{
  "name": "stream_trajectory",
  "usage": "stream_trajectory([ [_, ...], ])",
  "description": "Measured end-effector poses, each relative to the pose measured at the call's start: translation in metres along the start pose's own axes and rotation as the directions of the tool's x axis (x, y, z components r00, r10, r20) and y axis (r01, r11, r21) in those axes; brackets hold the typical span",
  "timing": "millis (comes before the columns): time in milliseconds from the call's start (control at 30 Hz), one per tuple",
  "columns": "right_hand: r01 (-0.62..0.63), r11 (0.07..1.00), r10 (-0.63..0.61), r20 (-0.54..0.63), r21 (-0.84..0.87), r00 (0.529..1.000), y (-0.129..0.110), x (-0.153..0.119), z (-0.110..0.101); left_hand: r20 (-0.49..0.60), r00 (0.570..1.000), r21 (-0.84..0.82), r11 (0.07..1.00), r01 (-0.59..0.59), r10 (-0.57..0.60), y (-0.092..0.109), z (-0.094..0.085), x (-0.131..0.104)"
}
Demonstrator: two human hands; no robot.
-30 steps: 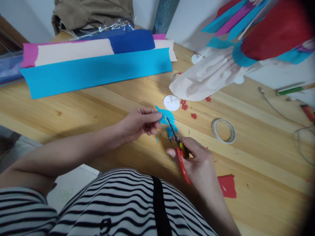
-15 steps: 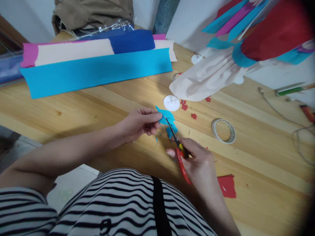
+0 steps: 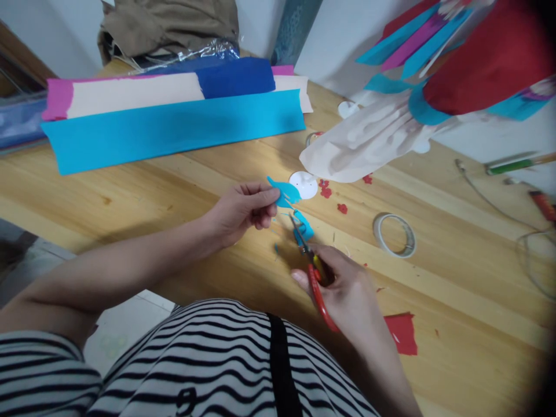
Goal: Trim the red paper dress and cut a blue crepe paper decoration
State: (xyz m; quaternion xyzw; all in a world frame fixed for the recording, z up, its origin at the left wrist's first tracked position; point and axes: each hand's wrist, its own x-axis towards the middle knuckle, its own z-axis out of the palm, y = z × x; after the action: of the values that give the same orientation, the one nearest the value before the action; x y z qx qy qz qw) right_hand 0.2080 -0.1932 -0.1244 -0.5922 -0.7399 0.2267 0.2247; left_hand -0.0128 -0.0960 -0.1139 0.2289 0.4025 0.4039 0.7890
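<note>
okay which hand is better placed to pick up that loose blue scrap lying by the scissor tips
Probably the left hand. It pinches only the light blue paper cutout and sits close to the blue scrap. The right hand is wrapped around the red-handled scissors.

home craft table | crepe paper rolls [image 3: 174,124] | tape ring [image 3: 394,234] | paper scraps [image 3: 402,334]

Blue paper cutout [image 3: 283,192] (pinched), red-handled scissors [image 3: 313,272]
</note>
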Motion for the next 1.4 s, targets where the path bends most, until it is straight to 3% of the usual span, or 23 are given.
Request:
stream_trajectory([
  [133, -0.036, 0.986, 0.047, 0.069, -0.161, 0.996, 0.002, -0.004, 0.006, -0.065, 0.997, 0.020, 0.999, -0.047, 0.048, 0.004, 0.002, -0.001],
  [267, -0.052, 0.976, 0.073, 0.097, -0.212, 0.993, 0.001, -0.006, 0.004, -0.033, 0.996, 0.090, 0.993, -0.081, 0.084, 0.001, 0.002, -0.001],
  [400, -0.063, 0.993, 0.070, 0.074, -0.100, 0.995, 0.000, -0.006, -0.001, 0.039, 0.984, 0.150, 0.973, -0.175, 0.171, -0.004, -0.002, -0.001],
  [600, -0.076, 0.993, 0.072, 0.045, 0.088, 0.996, -0.002, -0.005, -0.007, 0.059, 0.970, 0.244, 0.938, -0.245, 0.237, -0.005, -0.005, 0.001],
  [800, -0.131, 0.986, 0.125, 0.065, 0.105, 0.990, -0.006, 0.002, -0.011, 0.094, 0.970, 0.314, 0.918, -0.243, 0.225, -0.004, -0.005, 0.001],
  [1400, -0.114, 0.988, 0.108, 0.059, 0.108, 0.992, -0.006, 0.002, -0.010, 0.135, 0.985, 0.441, 0.885, -0.153, 0.103, 0.005, 0.003, -0.002],
])
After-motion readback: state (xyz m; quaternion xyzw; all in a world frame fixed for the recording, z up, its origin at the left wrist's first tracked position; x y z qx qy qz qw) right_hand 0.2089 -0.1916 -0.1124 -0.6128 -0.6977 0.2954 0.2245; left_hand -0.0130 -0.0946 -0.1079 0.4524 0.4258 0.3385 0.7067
